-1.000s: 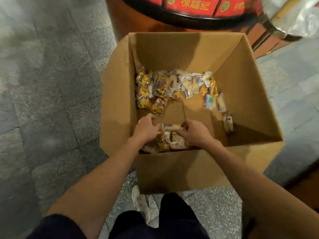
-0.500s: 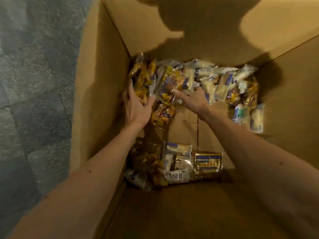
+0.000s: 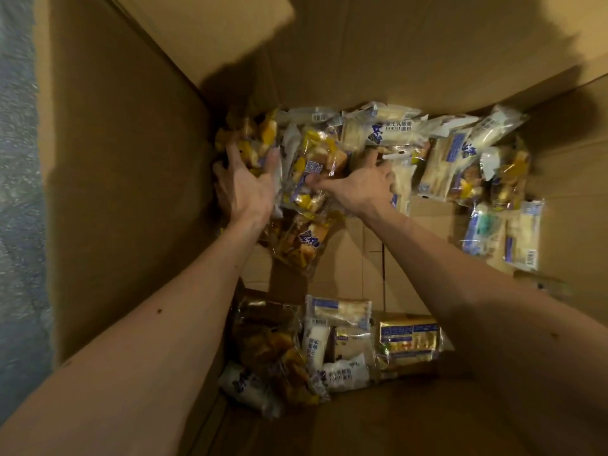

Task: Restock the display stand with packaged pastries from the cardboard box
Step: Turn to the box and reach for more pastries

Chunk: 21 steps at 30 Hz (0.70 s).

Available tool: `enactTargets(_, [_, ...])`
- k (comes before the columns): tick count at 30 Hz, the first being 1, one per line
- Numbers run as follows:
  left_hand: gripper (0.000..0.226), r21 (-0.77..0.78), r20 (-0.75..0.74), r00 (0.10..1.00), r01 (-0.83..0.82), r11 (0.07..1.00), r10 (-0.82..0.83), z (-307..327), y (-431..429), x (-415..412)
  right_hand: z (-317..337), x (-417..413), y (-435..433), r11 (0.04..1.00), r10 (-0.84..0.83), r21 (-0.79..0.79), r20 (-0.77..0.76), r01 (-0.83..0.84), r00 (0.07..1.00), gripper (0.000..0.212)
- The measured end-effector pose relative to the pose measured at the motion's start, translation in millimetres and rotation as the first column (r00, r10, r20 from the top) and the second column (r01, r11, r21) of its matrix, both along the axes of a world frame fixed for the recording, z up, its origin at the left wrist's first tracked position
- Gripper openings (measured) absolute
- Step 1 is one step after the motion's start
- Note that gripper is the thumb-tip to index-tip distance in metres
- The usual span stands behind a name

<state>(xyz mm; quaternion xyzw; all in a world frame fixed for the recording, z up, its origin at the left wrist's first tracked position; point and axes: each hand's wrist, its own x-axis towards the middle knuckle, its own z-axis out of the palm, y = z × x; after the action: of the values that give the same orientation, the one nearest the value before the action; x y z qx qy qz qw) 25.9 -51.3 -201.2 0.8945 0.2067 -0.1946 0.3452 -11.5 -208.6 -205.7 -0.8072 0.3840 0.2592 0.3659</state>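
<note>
Both arms reach deep into the cardboard box point(image 3: 125, 179), whose walls now fill nearly the whole view; a second ago the box stood whole on the stone floor point(image 3: 16, 199) with the red display stand behind it, and that stand is no longer in sight. Then the hands were at the near heap; half a second ago they had reached the far heap and hovered over it, and now they are pressed into it.

The left hand point(image 3: 245, 187) is spread wide, palm against the yellow-wrapped pastry packets point(image 3: 253, 143) in the far left corner, fingers point(image 3: 234, 149) buried among them. The right hand point(image 3: 362, 184) is curled over the pile, its thumb lying on a clear yellow-and-blue packet point(image 3: 312, 169) that sits between the two hands; whether it has a firm hold I cannot tell.

White-wrapped packets point(image 3: 394, 130) lie along the far wall, two more packets point(image 3: 506, 235) by the right wall, and the near heap point(image 3: 332, 343) lies under the forearms, where it was before. Bare cardboard floor shows between the heaps.
</note>
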Motion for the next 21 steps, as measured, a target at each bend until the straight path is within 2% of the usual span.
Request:
enactTargets(3, [0.067,-0.001,0.034,0.999,-0.02,1.0,0.02,1,5,-5,-2,-8,-5,0.999,-0.01,0.032,0.07,0.008,0.997,0.12])
enactTargets(6, [0.065,-0.037,0.018,0.996,-0.09,0.995,0.09,9,2,-10,-1,-18,-4,1.0,0.002,0.012,0.143,-0.004,0.99,0.107])
enactTargets(11, [0.057,-0.18,-0.006,0.982,-0.189,0.965,0.191,31,2,-26,7,-33,-3,0.993,0.12,-0.017,0.247,-0.119,0.962,0.098])
enactTargets(15, [0.053,-0.223,-0.044,0.969,-0.248,0.943,0.245,54,9,-45,15,-51,-8,0.979,0.172,0.067,0.224,-0.191,0.959,0.085])
enactTargets(17, [0.049,-0.214,-0.062,0.971,-0.24,0.947,0.232,66,12,-56,23,-60,-13,0.973,0.154,0.137,0.21,-0.185,0.965,0.079])
enactTargets(21, [0.041,-0.22,-0.068,0.994,-0.095,0.971,0.081,87,26,-79,45,-83,-21,0.952,0.019,0.296,0.207,-0.081,0.978,0.056])
